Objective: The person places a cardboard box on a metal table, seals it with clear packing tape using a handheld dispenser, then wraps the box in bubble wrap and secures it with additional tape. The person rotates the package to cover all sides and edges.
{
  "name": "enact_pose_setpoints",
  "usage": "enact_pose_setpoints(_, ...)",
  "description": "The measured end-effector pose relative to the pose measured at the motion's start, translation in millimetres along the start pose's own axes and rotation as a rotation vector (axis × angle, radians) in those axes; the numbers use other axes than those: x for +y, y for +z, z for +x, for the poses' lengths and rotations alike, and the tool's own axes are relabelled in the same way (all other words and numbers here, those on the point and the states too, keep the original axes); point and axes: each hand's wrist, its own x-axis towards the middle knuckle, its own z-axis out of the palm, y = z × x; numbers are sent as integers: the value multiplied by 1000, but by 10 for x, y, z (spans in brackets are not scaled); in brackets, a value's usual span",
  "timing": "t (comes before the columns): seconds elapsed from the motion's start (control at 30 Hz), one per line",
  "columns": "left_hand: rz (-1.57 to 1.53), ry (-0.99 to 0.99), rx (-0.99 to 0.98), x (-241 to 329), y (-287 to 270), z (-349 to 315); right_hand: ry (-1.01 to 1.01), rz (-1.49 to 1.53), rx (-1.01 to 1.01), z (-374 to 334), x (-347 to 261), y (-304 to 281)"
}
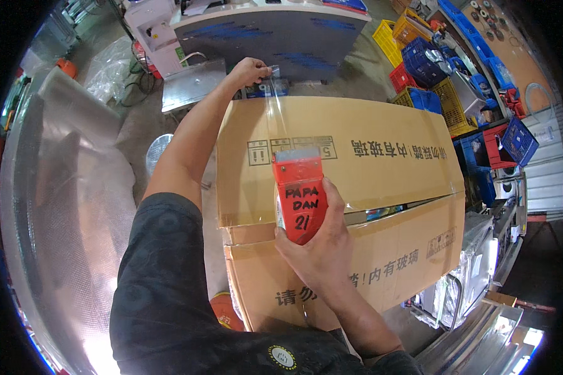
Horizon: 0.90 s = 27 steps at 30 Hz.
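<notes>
A large brown cardboard box (pixel 394 140) with dark print lies in front of me, its two long top flaps folded in and a narrow gap left between them. Above the middle of the box, my right hand (pixel 324 240) is wrapped round a red tape dispenser (pixel 301 203) with black handwriting on it. My left hand (pixel 251 72) reaches past the far edge of the box, its fingers pinched on the end of clear packing tape (pixel 275 107). The strip runs from there toward the dispenser, over the far flap. Something colourful shows through the gap at the right.
Rolls of bubble wrap (pixel 75 187) stand along the left. Beyond the box is a grey counter (pixel 269 40), with a metal panel (pixel 194 84) beside it. Yellow, red and blue plastic crates (pixel 453 106) crowd the far right. A plastic-wrapped item (pixel 463 281) stands at the near right.
</notes>
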Motion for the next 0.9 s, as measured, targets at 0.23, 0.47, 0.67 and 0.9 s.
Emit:
enact_pose_setpoints(0.23,337,-97,-257,-557,441,200,20,-113,-9,-95,31,102)
enact_pose_setpoints(0.47,1034,214,714,-16,76,-177,-114,-129,128,-125,74,180)
enact_pose_setpoints(0.67,219,249,383,633,-123,-2423,-134,9,132,-104,165,169)
enact_pose_setpoints(0.9,532,291,247,566,872,-4812,-116,73,150,-133,151,-22)
